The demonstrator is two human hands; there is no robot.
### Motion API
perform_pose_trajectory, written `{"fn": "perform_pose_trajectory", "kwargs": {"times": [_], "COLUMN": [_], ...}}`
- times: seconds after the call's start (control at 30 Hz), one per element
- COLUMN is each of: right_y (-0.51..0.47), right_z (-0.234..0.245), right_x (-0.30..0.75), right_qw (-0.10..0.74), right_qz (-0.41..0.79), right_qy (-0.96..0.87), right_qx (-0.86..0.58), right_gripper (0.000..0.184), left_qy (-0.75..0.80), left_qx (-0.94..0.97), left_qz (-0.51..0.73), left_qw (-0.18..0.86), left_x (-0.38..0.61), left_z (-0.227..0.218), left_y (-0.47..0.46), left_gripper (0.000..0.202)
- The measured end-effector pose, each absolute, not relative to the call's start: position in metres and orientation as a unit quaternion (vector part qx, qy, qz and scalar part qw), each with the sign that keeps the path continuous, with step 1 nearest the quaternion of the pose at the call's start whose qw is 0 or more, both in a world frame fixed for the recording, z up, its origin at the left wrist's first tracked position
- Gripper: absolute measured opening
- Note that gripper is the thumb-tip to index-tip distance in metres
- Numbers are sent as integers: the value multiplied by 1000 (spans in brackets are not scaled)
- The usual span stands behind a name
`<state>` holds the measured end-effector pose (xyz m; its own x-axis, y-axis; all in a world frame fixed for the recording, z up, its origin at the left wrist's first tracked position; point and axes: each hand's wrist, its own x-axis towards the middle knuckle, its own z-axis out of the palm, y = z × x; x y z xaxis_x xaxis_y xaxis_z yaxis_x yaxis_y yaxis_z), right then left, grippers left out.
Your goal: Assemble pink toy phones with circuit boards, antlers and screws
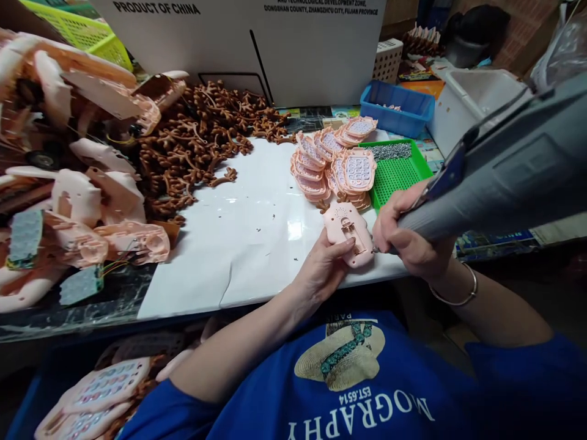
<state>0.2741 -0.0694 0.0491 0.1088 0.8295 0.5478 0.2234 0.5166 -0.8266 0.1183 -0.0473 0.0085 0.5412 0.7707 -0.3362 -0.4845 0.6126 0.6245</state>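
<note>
Head view, only one: left hand [323,266] half closed on a pink shell [360,232], thumb pressed across its lower face by the slot, other fingers mostly hidden at the left edge and below. Shell sits back-side up at the near edge of the white work surface [257,244], between the two hands, small brown horns at its far end; resting or slightly lifted, can't tell. Right hand [410,229] is curled tight round the front end of a grey power tool [495,159], which slopes up and away to the right. Tip is right by the shell's lower right edge (contact not readable, fingers crowd it). To do this well, I'd say: keep the shell pinned flat, thumb clear of the tip, tool in line with the hole rather than leaning, pressure light since the plastic looks thin. Keypad panels [358,171] lie stacked just beyond the shell; green tray [398,177] beside them has screws [389,150] along its far side, handy for the right hand. Brown pieces [192,134] heap up far left.
</note>
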Motion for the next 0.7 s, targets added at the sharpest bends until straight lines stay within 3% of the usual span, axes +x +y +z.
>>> {"fn": "perform_pose_trajectory", "kwargs": {"times": [0.23, 0.37, 0.47, 0.7], "right_y": [-59, -48, -37, -23], "right_z": [55, 75, 71, 39], "right_x": [277, 291, 307, 316], "right_qw": [665, 751, 760, 750], "right_qz": [368, 258, 155, 148], "right_qy": [-576, -506, -500, -508], "right_qx": [-300, -337, -385, -398], "right_gripper": [26, 31, 31, 26], "left_qy": [307, 317, 323, 319], "left_qx": [227, 228, 226, 235], "left_qz": [365, 356, 356, 356], "left_qw": [849, 849, 847, 846], "left_x": [118, 116, 117, 117], "left_z": [11, 12, 12, 11], "left_y": [-48, -49, -48, -47], "left_gripper": [50, 52, 53, 53]}}
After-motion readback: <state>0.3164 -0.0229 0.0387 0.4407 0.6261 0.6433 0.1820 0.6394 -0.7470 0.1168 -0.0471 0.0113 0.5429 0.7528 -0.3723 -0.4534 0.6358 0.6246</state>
